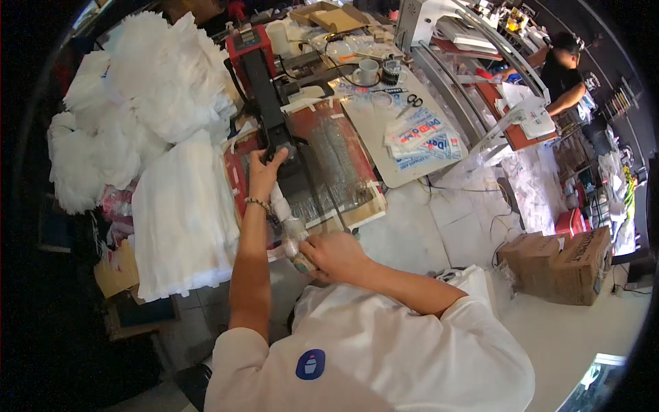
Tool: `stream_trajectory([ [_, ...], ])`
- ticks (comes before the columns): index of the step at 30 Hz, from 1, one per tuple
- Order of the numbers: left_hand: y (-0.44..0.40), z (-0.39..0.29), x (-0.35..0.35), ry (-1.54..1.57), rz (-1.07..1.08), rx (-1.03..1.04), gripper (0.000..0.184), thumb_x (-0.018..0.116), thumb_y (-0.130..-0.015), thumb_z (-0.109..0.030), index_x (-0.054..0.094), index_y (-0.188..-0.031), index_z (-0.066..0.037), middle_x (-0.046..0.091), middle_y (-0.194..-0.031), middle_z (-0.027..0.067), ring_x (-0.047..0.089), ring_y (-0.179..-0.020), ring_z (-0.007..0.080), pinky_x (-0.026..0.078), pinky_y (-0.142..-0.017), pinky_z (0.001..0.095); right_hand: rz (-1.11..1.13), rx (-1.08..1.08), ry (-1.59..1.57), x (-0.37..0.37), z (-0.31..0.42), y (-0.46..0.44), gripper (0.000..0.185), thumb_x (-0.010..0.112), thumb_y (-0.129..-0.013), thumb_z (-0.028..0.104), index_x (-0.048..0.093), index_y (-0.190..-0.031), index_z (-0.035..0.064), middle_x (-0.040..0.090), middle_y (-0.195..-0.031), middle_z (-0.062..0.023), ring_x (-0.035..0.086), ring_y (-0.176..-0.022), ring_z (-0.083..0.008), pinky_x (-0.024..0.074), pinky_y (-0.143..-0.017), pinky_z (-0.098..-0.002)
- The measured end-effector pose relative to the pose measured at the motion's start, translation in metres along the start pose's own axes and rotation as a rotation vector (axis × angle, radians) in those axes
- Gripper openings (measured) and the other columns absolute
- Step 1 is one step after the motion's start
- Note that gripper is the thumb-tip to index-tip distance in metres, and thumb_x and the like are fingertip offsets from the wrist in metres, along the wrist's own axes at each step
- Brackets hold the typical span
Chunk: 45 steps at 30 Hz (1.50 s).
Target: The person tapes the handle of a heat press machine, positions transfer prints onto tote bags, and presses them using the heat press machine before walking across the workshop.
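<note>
A black machine arm (261, 89) with a red control box (248, 42) reaches toward me over a reddish board with a grey, plastic-covered middle (329, 154). My left hand (264, 172) is closed on the near end of this arm, thumb on top. Lower down, my right hand (336, 255) wraps round a pale, tape-wrapped handle (294, 230) that extends from the machine toward my body. To the left of the board lies a stack of white fabric (184, 213).
Piled white bags (151, 75) rise at the left. Right of the board, a light panel (398, 172) holds printed plastic bags (425, 134), scissors (412, 103) and a mug (367, 71). Cardboard boxes (559, 264) stand at the right. Another person (564, 75) works at the upper right.
</note>
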<state>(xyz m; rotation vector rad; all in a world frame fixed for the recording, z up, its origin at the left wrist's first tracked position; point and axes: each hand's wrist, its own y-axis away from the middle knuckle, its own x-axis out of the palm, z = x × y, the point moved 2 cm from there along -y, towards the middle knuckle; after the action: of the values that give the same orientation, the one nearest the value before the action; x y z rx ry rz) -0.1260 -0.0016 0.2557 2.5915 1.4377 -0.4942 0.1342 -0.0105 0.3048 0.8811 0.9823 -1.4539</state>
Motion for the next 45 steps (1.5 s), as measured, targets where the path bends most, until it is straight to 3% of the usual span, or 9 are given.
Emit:
stream_trajectory([
  [7, 0.007, -0.012, -0.002, 0.012, 0.036, -0.139, 0.069, 0.08, -0.071, -0.05, 0.052, -0.108, 0.002, 0.059, -0.098, 0.0114, 0.057, -0.086, 0.0199, 0.046, -0.08, 0.0319, -0.026, -0.007, 0.025, 0.004, -0.002, -0.001, 0.049, 0.078, -0.066, 0.038, 0.056, -0.097, 0.0072, 0.061, -0.084, -0.0091, 0.065, -0.076, -0.0286, 0.0522, -0.061, -0.0395],
  [12, 0.006, -0.01, -0.003, 0.098, 0.03, -0.06, 0.069, 0.081, -0.071, -0.047, 0.052, -0.108, 0.004, 0.06, -0.094, 0.0105, 0.057, -0.082, 0.0176, 0.047, -0.075, 0.029, -0.033, -0.005, 0.023, 0.005, -0.002, -0.002, 0.048, 0.078, -0.066, 0.039, 0.057, -0.095, 0.0074, 0.061, -0.083, -0.0081, 0.065, -0.076, -0.0274, 0.0514, -0.064, -0.0388],
  [25, -0.002, 0.002, 0.0, 0.124, -0.008, -0.094, 0.069, 0.083, -0.069, -0.045, 0.052, -0.108, 0.002, 0.061, -0.098, 0.0107, 0.058, -0.087, 0.0183, 0.047, -0.08, 0.03, 0.042, 0.039, 0.042, 0.005, -0.002, -0.007, 0.048, 0.078, -0.066, 0.046, 0.061, -0.087, 0.0063, 0.066, -0.083, -0.0091, 0.067, -0.073, -0.0285, 0.0533, -0.062, -0.0394],
  [33, -0.008, -0.004, -0.004, 0.098, 0.076, -0.169, 0.066, 0.086, -0.067, -0.043, 0.051, -0.103, 0.0, 0.062, -0.095, 0.0109, 0.06, -0.084, 0.0177, 0.049, -0.075, 0.0311, -0.012, 0.028, 0.049, 0.004, -0.001, -0.005, 0.048, 0.078, -0.065, 0.047, 0.063, -0.084, 0.006, 0.067, -0.081, -0.0095, 0.067, -0.071, -0.03, 0.0537, -0.062, -0.0408],
  [39, -0.012, -0.004, 0.0, 0.171, 0.062, -0.079, 0.062, 0.086, -0.069, -0.037, 0.05, -0.102, 0.001, 0.063, -0.097, 0.0112, 0.06, -0.085, 0.0172, 0.048, -0.077, 0.0304, 0.014, 0.01, 0.076, 0.002, -0.002, -0.006, 0.045, 0.078, -0.067, 0.045, 0.062, -0.085, 0.0065, 0.067, -0.078, -0.0122, 0.067, -0.072, -0.0325, 0.0537, -0.063, -0.043],
  [42, 0.003, -0.031, -0.008, 0.091, 0.039, -0.09, 0.064, 0.086, -0.067, -0.033, 0.052, -0.105, 0.005, 0.064, -0.101, 0.0142, 0.061, -0.09, 0.0201, 0.047, -0.082, 0.0322, 0.02, -0.059, 0.083, -0.003, 0.0, -0.008, 0.044, 0.078, -0.068, 0.043, 0.063, -0.087, 0.0063, 0.066, -0.075, -0.0146, 0.067, -0.071, -0.0339, 0.054, -0.062, -0.0439],
  [44, -0.005, -0.027, -0.007, -0.051, -0.051, -0.098, 0.056, 0.085, -0.067, -0.03, 0.059, -0.101, 0.006, 0.066, -0.102, 0.0182, 0.063, -0.092, 0.0269, 0.048, -0.084, 0.0356, 0.024, -0.06, 0.076, -0.018, 0.005, -0.008, 0.043, 0.077, -0.069, 0.044, 0.064, -0.084, 0.0057, 0.066, -0.072, -0.0152, 0.067, -0.069, -0.0341, 0.054, -0.061, -0.0437],
  [45, -0.027, -0.027, -0.012, -0.17, 0.063, -0.005, 0.052, 0.082, -0.068, -0.031, 0.063, -0.099, 0.007, 0.066, -0.105, 0.0201, 0.063, -0.096, 0.0313, 0.049, -0.085, 0.038, 0.023, -0.044, 0.103, -0.047, 0.018, -0.008, 0.043, 0.076, -0.069, 0.045, 0.064, -0.084, 0.0056, 0.066, -0.07, -0.0152, 0.067, -0.068, -0.0344, 0.054, -0.061, -0.0438],
])
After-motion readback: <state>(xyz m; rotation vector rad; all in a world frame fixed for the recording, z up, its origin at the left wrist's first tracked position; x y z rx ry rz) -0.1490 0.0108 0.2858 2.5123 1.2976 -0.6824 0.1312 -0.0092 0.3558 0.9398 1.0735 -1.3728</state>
